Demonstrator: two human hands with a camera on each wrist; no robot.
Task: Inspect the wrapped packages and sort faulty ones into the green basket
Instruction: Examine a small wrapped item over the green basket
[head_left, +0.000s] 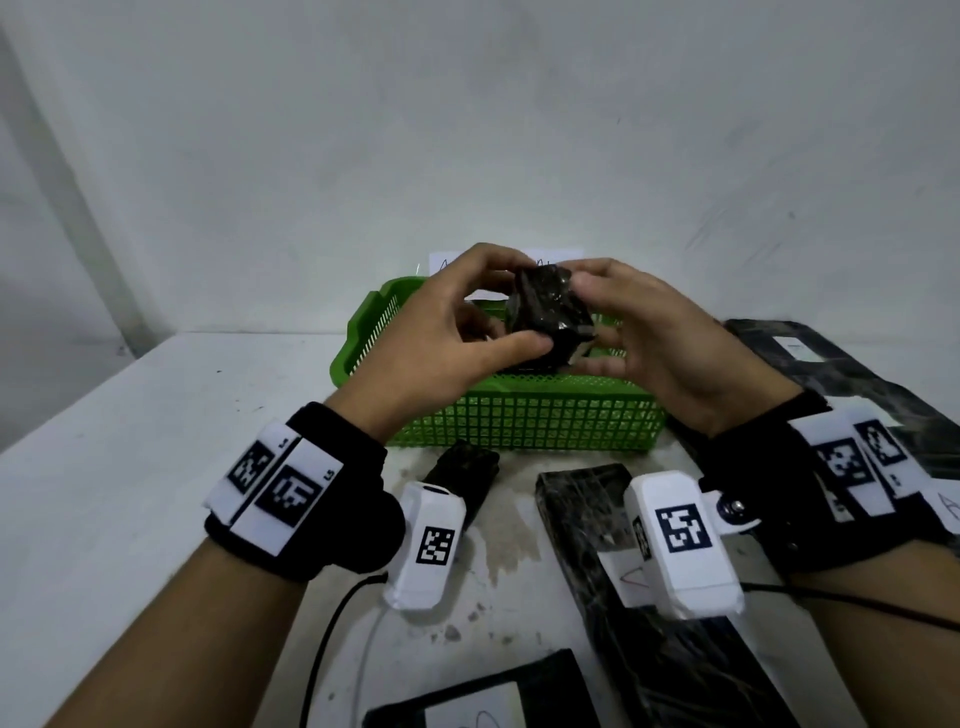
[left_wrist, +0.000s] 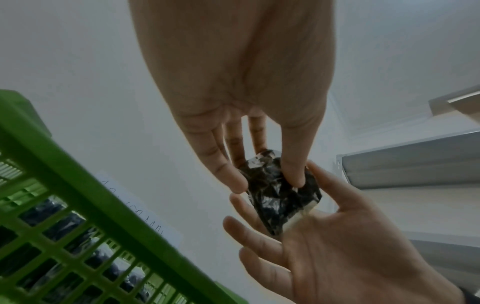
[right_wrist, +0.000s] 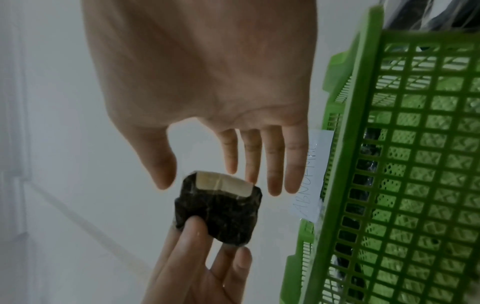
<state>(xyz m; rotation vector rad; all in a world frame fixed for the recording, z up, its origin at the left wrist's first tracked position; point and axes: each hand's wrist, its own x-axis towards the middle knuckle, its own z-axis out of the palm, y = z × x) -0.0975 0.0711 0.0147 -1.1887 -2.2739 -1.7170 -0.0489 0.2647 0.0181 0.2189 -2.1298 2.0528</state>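
A small package (head_left: 545, 306) in crinkled black wrap hovers over the green mesh basket (head_left: 519, 421). My left hand (head_left: 519, 306) pinches it between thumb and fingers, as the left wrist view confirms for the hand (left_wrist: 267, 183) and the package (left_wrist: 280, 201). At one corner of the package (right_wrist: 223, 214) a beige patch (right_wrist: 223, 183) lies bare where the wrap is missing. My right hand (right_wrist: 197, 176) has straight fingers whose tips touch that end, while its thumb stands apart. Dark wrapped packages show through the basket (left_wrist: 78, 195) wall.
More black wrapped packages lie on the white table: a small one (head_left: 462, 467) in front of the basket, a long one (head_left: 623, 597), a flat one (head_left: 831, 374) at the right, another (head_left: 493, 696) nearest me. A paper label (right_wrist: 311, 174) reading ABNORMAL sits behind the basket (right_wrist: 389, 164).
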